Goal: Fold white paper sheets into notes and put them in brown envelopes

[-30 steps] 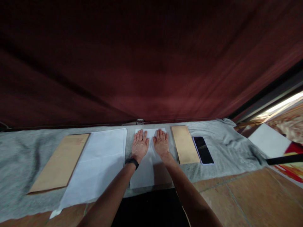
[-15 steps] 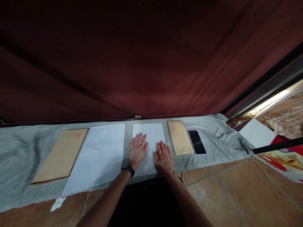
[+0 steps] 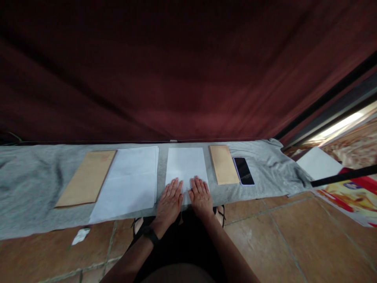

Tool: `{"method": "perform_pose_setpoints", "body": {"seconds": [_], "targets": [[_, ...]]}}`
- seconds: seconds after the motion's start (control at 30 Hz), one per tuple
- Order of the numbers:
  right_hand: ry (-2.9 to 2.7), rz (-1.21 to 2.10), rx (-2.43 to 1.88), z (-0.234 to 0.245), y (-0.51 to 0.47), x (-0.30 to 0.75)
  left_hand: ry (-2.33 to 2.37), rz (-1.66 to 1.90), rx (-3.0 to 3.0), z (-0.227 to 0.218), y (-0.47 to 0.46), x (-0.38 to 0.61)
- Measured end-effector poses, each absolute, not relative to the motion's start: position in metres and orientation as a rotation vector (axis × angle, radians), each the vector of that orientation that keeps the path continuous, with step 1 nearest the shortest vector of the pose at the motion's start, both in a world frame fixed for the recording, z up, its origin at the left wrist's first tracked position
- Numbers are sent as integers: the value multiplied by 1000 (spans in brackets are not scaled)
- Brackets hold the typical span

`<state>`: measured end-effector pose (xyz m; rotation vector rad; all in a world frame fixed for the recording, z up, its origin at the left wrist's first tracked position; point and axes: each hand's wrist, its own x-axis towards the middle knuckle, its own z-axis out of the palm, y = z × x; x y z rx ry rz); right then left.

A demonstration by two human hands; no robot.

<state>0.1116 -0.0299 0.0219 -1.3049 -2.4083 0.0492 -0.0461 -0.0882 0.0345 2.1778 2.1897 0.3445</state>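
A white sheet of paper (image 3: 187,163) lies flat on the grey cloth, straight in front of me. My left hand (image 3: 170,200) rests palm down over its near left part, fingers stretched out. On the near right part lies my right hand (image 3: 201,195), also flat with extended fingers. Both hands touch the paper and grip nothing; they cover much of its near end. To the left is a stack of larger white sheets (image 3: 131,179), partly beside a big brown envelope (image 3: 88,179). A smaller brown envelope (image 3: 224,165) sits right of the paper.
A phone (image 3: 244,171) lies right of the small envelope. The grey cloth (image 3: 271,169) covers a narrow surface before a dark red curtain (image 3: 188,86). A white scrap (image 3: 80,236) is on the tiled floor (image 3: 250,239). At far right stands a colourful printed box (image 3: 350,192) behind a dark bar.
Both hands have slid back toward me along the white sheet, uncovering its far part. The camera view has shifted slightly. The other papers, envelopes and phone lie as before.
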Motion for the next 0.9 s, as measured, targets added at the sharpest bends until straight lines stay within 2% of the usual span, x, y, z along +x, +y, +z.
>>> {"method": "perform_pose_setpoints", "body": {"seconds": [0.2, 0.33, 0.57, 0.9], "targets": [[-2438, -3, -1320, 21, -27, 160, 2288, 388, 2068, 35, -105, -52], [-2371, -13, -1401, 19, -36, 151, 2322, 379, 2084, 35, -109, -41], [-2461, 117, -1225, 21, -50, 117, 2029, 368, 2396, 34, -106, -23], [-2504, 82, -1186, 16, -36, 193, 2194, 335, 2364, 36, -115, -46]]}}
